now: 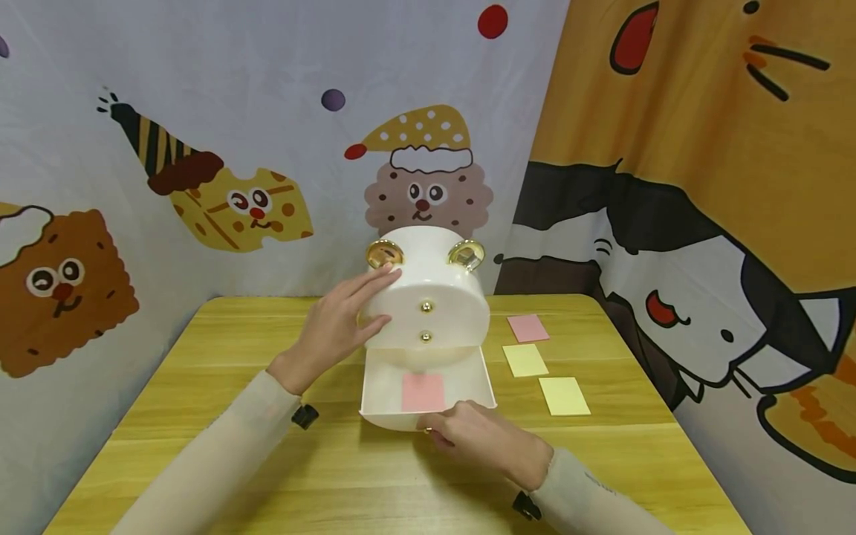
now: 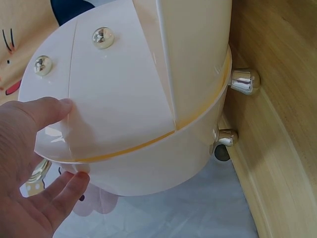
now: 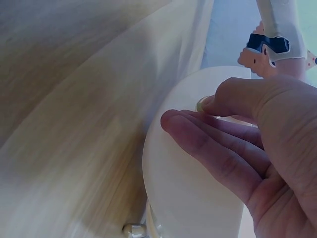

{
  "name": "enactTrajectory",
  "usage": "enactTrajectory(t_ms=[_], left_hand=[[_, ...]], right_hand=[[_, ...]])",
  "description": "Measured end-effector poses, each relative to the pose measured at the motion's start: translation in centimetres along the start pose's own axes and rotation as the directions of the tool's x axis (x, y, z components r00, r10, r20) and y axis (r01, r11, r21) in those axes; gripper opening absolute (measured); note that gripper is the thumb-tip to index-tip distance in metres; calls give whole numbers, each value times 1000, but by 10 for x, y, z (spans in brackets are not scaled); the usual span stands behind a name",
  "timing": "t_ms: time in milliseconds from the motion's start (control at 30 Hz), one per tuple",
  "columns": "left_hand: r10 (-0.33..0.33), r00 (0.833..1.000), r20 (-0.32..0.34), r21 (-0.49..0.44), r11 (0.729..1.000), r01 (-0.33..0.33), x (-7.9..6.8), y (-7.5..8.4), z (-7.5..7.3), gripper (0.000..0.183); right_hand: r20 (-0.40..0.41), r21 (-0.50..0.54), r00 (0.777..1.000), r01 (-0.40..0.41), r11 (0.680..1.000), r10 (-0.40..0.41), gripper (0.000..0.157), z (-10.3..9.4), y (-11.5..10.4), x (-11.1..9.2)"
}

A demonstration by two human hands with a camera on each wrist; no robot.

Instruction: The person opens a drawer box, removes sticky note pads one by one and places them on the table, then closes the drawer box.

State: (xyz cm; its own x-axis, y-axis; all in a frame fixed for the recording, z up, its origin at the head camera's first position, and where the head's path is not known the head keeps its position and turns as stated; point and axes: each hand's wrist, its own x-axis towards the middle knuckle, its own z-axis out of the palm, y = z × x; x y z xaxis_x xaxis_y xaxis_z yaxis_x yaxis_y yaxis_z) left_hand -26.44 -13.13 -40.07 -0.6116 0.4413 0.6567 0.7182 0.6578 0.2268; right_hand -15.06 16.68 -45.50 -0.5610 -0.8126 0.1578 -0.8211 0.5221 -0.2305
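Note:
A white drawer box (image 1: 428, 312) with a rounded front, gold ears and gold knobs stands mid-table. Its bottom drawer (image 1: 381, 390) is pulled out, and a pink sticky note (image 1: 423, 392) lies inside. My left hand (image 1: 341, 316) rests on the box's left side, thumb on the front face; in the left wrist view the left hand (image 2: 34, 158) has its fingertips on the curved side wall. At the drawer's front, my right hand (image 1: 484, 438) pinches the gold knob (image 1: 428, 430). The right wrist view shows the right hand (image 3: 247, 144) with that knob (image 3: 200, 104) at the thumb.
Right of the box lie a pink sticky note (image 1: 528, 328) and two yellow sticky notes, one nearer the box (image 1: 525, 360) and one farther right (image 1: 565, 396). A wooden table (image 1: 254, 349) is under everything, with printed cartoon curtains (image 1: 267, 59) behind it.

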Motion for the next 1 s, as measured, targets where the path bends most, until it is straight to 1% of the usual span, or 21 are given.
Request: enactTrajectory(t_ms=[300,567,700,833,1000], left_hand=[[12,1000,-10,0,1000,-12,0,0,0,85],[13,1000,-18,1,1000,-13,0,1,0,85],[23,999,-31,2,1000,-23,0,0,2,86],[31,999,-40,3,1000,-31,0,-1,2,86],[28,999,-33,-1,1000,-28,-1,-1,2,85]], right_hand=[[2,10,1000,2,1000,-2,26,-1,-3,-3],[25,20,1000,2,1000,-2,23,-1,-4,-6],[16,8,1000,15,1000,-15,19,0,-4,-6],[4,1,999,34,999,-34,18,2,-3,-6],[0,6,999,44,999,-44,18,5,-3,-6]])
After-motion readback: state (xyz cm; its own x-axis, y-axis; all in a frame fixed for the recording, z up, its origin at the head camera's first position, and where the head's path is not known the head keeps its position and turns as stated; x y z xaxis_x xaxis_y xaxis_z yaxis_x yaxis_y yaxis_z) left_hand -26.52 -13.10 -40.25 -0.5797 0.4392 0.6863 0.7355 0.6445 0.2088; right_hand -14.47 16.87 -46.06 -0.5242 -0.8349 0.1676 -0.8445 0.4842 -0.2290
